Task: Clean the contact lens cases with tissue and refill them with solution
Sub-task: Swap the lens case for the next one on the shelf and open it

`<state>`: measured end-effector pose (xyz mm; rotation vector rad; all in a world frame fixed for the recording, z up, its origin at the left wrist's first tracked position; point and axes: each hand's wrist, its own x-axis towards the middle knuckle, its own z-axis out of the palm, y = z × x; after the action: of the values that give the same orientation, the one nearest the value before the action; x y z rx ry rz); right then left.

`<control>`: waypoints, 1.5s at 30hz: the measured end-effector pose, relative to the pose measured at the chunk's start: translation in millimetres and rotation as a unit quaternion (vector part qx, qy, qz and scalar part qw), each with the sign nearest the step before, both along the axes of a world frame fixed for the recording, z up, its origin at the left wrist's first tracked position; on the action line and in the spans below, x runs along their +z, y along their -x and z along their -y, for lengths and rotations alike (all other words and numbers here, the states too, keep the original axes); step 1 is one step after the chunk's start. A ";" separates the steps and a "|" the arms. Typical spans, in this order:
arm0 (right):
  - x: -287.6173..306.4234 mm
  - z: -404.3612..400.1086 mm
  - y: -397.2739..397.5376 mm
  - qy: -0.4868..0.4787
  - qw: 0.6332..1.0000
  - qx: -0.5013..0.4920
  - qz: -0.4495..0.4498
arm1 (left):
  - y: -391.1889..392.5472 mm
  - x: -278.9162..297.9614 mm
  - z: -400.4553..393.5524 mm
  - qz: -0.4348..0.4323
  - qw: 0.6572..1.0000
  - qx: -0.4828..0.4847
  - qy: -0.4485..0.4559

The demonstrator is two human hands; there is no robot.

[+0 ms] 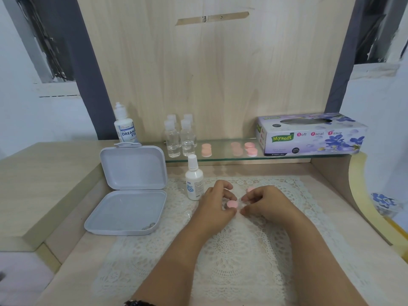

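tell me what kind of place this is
Probably a dressing table or small vanity desk in a home: a glass shelf holds a tissue box and small clear bottles, and a lace mat covers the wooden top.

Bare forearms, no sleeves; dark beaded bracelet (138, 303) on left wrist.

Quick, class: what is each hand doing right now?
Left hand: fingers curled round the pink lens case.
Right hand: fingertips pinching the same case's other end.
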<state>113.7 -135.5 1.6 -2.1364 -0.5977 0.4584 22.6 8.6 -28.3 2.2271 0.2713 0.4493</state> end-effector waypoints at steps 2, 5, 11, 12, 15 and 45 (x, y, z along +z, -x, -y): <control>-0.3 -0.1 -0.2 0.002 1.000 0.002 0.002 | 0.4 1.0 1.1 0.002 1.000 0.002 0.000; -0.2 -0.3 -0.4 0.003 1.000 0.001 0.004 | -1.2 0.9 1.6 0.005 1.000 0.010 -0.001; -0.6 -0.3 -0.5 0.001 1.000 -0.001 -0.002 | 0.4 2.1 1.6 -0.008 1.000 0.003 -0.004; -0.8 -0.3 -0.4 0.001 1.000 -0.001 -0.002 | 0.7 2.5 1.8 -0.004 1.000 0.007 -0.003; -0.8 -0.4 -0.1 0.000 1.000 -0.003 0.000 | -0.1 2.6 1.7 0.003 1.000 0.018 0.000; 1.9 0.1 2.0 0.002 1.000 0.001 -0.001 | -1.8 -1.0 1.0 -0.005 0.999 0.018 -0.028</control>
<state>111.7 -135.6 3.6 -2.1392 -0.5984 0.4635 24.4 7.6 -29.3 2.2818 0.3082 0.4712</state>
